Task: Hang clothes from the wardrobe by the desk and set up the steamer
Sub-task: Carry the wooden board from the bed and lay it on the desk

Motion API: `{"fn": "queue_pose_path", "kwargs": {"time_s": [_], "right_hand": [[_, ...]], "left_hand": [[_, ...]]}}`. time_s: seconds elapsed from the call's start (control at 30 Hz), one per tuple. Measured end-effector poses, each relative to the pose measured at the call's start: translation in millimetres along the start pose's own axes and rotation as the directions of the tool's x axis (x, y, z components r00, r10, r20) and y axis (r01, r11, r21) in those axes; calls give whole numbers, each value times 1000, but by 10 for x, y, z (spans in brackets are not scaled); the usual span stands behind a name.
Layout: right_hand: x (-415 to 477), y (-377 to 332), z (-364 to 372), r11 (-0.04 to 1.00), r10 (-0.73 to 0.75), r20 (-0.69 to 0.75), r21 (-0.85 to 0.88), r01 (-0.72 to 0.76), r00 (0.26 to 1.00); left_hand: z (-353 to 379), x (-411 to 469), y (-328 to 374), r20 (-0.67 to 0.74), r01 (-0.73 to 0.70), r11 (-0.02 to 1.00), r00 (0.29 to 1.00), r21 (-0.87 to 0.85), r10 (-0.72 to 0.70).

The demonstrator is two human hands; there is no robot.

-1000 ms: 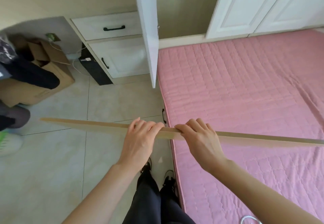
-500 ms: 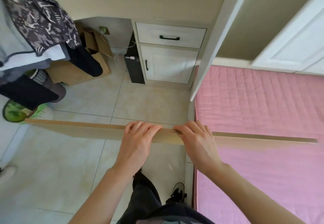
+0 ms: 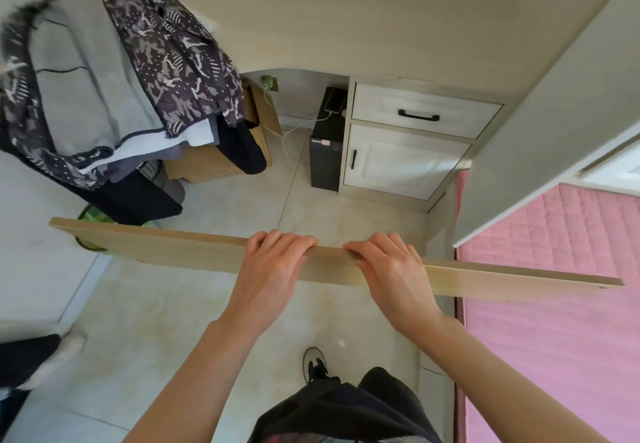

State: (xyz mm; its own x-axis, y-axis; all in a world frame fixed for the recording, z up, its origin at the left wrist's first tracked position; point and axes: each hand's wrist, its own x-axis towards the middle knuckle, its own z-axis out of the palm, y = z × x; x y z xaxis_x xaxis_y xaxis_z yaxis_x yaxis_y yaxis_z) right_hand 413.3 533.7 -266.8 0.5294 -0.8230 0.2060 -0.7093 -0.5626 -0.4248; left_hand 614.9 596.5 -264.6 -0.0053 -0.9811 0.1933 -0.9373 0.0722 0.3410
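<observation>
I carry a long pale wooden board level in front of me, over the tiled floor. My left hand grips its top edge near the middle, fingers curled over it. My right hand grips the same edge just to the right. Several clothes hang in a bunch at the upper left: a dark camouflage jacket, a grey garment, white and black pieces. The desk runs along the back wall. No steamer is in view.
An open white wardrobe door juts in at the right. The pink mattress lies at the right. Under the desk stand a drawer cabinet, a black computer tower and a cardboard box. A green object sits on the floor.
My view has swung left, from the mattress toward the desk and hanging clothes. The board has come along with it, held the same way by both hands.
</observation>
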Motion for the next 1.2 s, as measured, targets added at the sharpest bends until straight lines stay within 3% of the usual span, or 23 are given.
{"fn": "queue_pose_path", "kwargs": {"time_s": [0.43, 0.67, 1.2], "right_hand": [[1509, -121, 212, 997, -61, -35, 40, 63, 998], [2555, 187, 134, 995, -87, -25, 40, 88, 996], [4777, 985, -324, 995, -101, -207, -7, 102, 973]], "left_hand": [[-324, 1055, -900, -63, 9, 998, 998, 62, -6], [-395, 2034, -1191, -132, 7, 994, 991, 105, 7], [-568, 4532, -1587, -253, -94, 988, 960, 121, 122]]}}
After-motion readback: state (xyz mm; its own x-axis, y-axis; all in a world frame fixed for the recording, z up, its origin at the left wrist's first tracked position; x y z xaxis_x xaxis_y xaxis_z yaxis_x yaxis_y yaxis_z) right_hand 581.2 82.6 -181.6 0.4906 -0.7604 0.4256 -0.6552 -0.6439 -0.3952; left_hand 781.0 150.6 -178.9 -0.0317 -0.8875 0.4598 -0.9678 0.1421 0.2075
